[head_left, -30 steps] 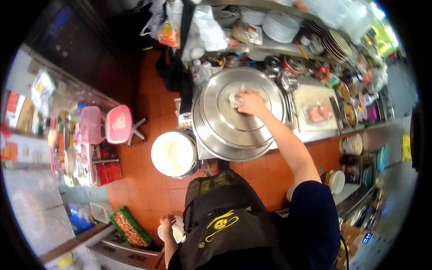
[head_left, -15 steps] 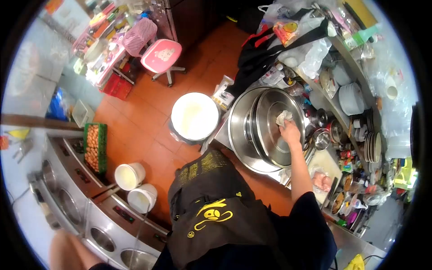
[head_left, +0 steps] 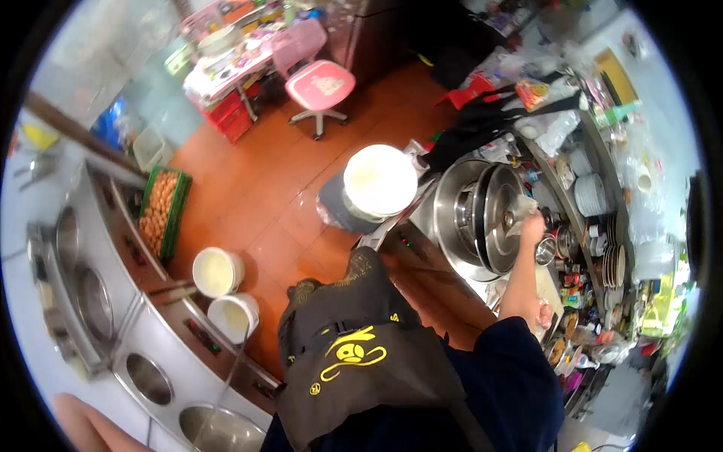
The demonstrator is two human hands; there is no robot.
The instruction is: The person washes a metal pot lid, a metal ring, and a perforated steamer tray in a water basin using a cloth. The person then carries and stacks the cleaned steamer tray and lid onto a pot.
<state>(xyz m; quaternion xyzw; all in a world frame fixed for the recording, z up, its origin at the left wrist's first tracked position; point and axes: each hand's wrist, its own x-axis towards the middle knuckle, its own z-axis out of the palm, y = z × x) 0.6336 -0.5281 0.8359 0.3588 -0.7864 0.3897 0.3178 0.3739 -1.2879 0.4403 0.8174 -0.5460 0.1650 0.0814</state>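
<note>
Steel lid (head_left: 497, 247) lies at 9 o'clock from the right hand (head_left: 533, 227), the nearer of 2, and looks tilted over the pot (head_left: 449, 215), its long axis running 12 to 6. Those fingers hold a cloth (head_left: 522, 204); I cannot tell if they grip the knob (head_left: 509, 220) too. Left hand: out of view.

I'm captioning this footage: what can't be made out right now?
Left hand: head view, cut off by the lower edge.
Exact grip of the bare right hand on the crumpled whitish cloth: head view, blurred.
Anything beneath the round silver metal lid: head view, hidden by the lid.
Labels on the small colourful containers: head view, too small.
</note>
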